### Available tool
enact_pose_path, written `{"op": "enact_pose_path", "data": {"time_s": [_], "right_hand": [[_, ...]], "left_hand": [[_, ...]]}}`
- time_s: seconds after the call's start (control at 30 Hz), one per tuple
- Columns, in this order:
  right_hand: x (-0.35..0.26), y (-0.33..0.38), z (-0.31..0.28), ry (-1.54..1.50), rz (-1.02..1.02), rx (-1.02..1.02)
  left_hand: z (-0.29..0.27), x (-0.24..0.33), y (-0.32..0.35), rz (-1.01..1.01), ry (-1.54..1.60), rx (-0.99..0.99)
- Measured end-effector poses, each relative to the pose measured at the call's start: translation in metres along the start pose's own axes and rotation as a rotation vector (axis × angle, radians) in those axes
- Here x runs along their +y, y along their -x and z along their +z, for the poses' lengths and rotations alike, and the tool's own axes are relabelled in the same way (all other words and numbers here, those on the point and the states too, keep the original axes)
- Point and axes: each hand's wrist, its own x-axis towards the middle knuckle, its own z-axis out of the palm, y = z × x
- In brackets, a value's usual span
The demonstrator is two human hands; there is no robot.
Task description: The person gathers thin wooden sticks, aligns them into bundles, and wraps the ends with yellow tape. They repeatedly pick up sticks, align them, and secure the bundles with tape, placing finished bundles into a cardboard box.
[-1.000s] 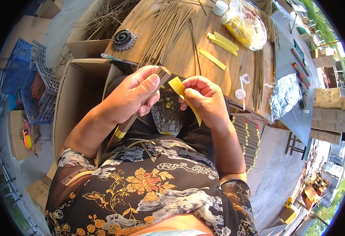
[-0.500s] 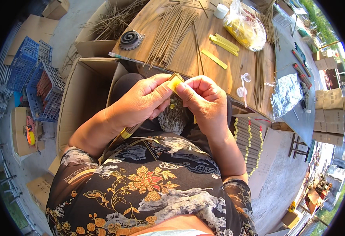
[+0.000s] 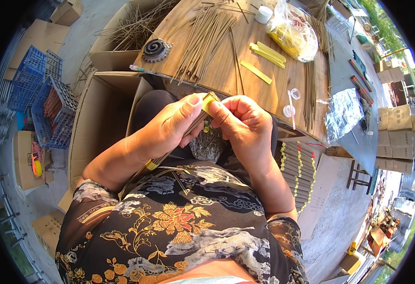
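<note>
My left hand (image 3: pixel 172 125) is closed around a bundle of thin brown incense sticks (image 3: pixel 196 121), which slants from my lap up to the table's edge. Near the bundle's upper end a yellow paper strip (image 3: pixel 208 101) lies around the sticks. My right hand (image 3: pixel 243 118) pinches that strip, with the thumb pressed flat on it and the fingers curled behind. A second yellow band (image 3: pixel 152 164) circles the bundle lower down, below my left wrist. The far side of the strip is hidden by my fingers.
Loose incense sticks (image 3: pixel 205 40) and cut yellow strips (image 3: pixel 267 54) lie on the wooden table (image 3: pixel 250 99), near a plastic bag (image 3: pixel 293 35) and a dark spiral disc (image 3: pixel 156 49). An open cardboard box (image 3: pixel 105 113) stands left; banded bundles (image 3: pixel 297 173) lie right.
My left thumb has lifted off the yellow strip and moved back along the bundle. The right thumb now presses on the strip, and both hands have dropped slightly.
</note>
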Motion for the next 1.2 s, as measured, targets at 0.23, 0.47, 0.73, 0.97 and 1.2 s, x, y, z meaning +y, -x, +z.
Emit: {"op": "enact_pose_path", "data": {"time_s": [0.23,0.47,0.73,0.97,1.2], "right_hand": [[-0.001,-0.004,-0.004,-0.084,0.083,-0.047],[0.003,-0.002,-0.011,0.019,0.027,-0.045],[0.032,-0.017,-0.014,0.162,-0.430,0.118],[0.011,0.005,-0.012,-0.051,-0.043,-0.005],[0.015,0.012,-0.023,-0.126,0.080,-0.179]], "left_hand": [[0.002,-0.005,-0.002,-0.076,0.043,0.069],[0.006,-0.001,-0.004,-0.122,0.143,0.061],[0.013,-0.002,-0.005,-0.042,0.074,0.120],[0.019,-0.006,0.000,-0.005,-0.292,0.209],[0.021,-0.018,0.001,0.080,-0.336,0.096]]}}
